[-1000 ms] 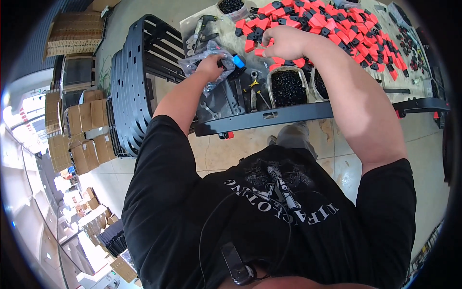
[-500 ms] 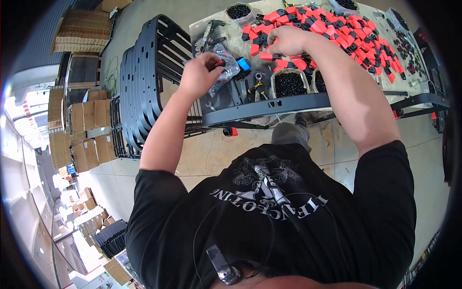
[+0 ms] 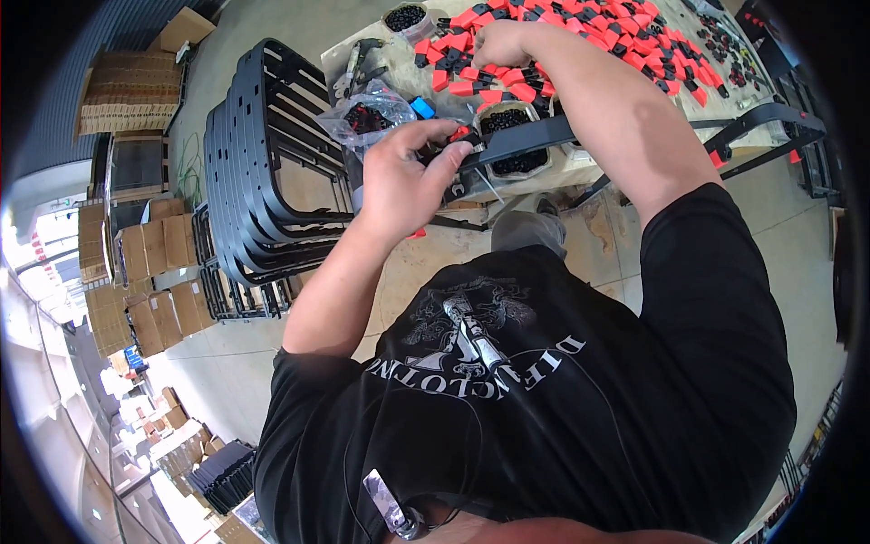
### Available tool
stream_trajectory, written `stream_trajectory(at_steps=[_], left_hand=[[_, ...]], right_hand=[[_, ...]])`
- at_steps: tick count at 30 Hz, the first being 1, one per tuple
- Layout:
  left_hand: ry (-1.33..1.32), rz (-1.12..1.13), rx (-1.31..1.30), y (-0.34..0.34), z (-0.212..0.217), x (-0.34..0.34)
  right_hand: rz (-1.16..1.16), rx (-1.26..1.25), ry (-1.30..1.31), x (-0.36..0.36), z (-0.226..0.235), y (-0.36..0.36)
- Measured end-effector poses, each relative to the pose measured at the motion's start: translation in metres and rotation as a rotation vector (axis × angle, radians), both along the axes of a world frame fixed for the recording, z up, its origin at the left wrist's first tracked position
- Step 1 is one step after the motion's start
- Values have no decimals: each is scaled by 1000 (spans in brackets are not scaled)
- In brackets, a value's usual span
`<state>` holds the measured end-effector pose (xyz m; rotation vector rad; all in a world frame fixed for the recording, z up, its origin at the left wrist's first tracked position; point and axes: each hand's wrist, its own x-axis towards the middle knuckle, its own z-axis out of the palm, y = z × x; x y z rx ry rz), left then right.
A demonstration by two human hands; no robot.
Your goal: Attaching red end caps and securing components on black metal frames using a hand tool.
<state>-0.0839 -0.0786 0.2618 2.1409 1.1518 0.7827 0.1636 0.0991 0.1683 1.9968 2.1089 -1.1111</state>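
Between the thumb and fingers of my left hand (image 3: 403, 181) is a small red-and-black piece (image 3: 460, 133), held against the near left part of a black metal frame (image 3: 535, 136). Fingers cover much of that piece. My right hand (image 3: 501, 45) reaches over the frame to the left side of a heap of red-and-black plastic parts (image 3: 625, 36). Its fingers are curled down into the heap, and their tips are hidden, so what they grip does not show. Just beyond my left hand lies a clear plastic bag (image 3: 367, 113) of small red and dark pieces.
Tubs of small black parts stand by the frame (image 3: 506, 120) and at the back (image 3: 405, 18). A hammer-like tool (image 3: 361, 62) and a blue object (image 3: 422, 108) lie on the table's left. Black frames (image 3: 240, 172) are stacked to the left, with cardboard boxes (image 3: 149, 236) beyond.
My left hand has moved right and nearer, from beside the plastic bag to the frame, carrying the small piece. My right hand stays at the heap's left side. The view has shifted slightly.
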Motion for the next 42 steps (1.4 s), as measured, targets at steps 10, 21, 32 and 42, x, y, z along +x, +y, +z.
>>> stream_trajectory(at_steps=[10,21,32,42], left_hand=[[105,-156,30,14,-4,0],[108,-231,330,12,1,3],[-43,-268,25,15,-2,-7],[288,-510,-14,47,27,83]], right_hand=[[216,175,-102,7,17,-6],[238,171,-145,5,16,-2],[10,56,104,1,5,-7],[4,62,230,18,14,-4]])
